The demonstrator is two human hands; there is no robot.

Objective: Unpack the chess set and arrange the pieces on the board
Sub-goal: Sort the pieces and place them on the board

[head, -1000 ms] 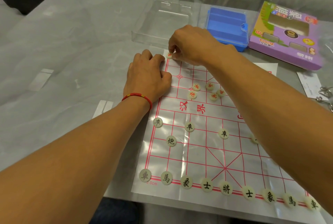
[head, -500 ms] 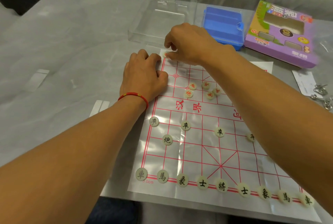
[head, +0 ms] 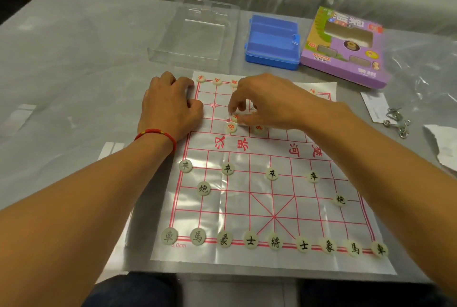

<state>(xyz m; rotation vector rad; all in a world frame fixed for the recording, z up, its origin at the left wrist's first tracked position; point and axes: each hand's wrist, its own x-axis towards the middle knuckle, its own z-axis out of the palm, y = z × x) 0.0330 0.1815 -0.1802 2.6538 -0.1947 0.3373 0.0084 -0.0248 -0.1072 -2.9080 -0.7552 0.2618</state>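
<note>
Surface: grey table under a clear film, pale cloth hanging behind it; a thin paper xiangqi board lies flat near the front edge.
Near row: the black-lettered pieces already stand along the closest line, with soldiers and cannons on their points above, so that side looks done.
Left hand: fingers loosely curled, holding nothing, knuckles resting on the board's left margin beyond the river; it seems to pin the sheet down.
Right hand: thumb and forefinger pinched on a red-lettered piece from the loose cluster just beyond the river.
Loose reds: a red cannon sits just beside the pinched piece, another red piece peeks from under the palm.
Far row: three red pieces stand on the back line at the left corner.
Beyond the board: clear plastic tray, blue case, purple box.
Doing it well: lift straight up so the neighbours stay put, read the character, set it squarely on a line crossing, and keep the left hand pressing so the light sheet does not slide.
</note>
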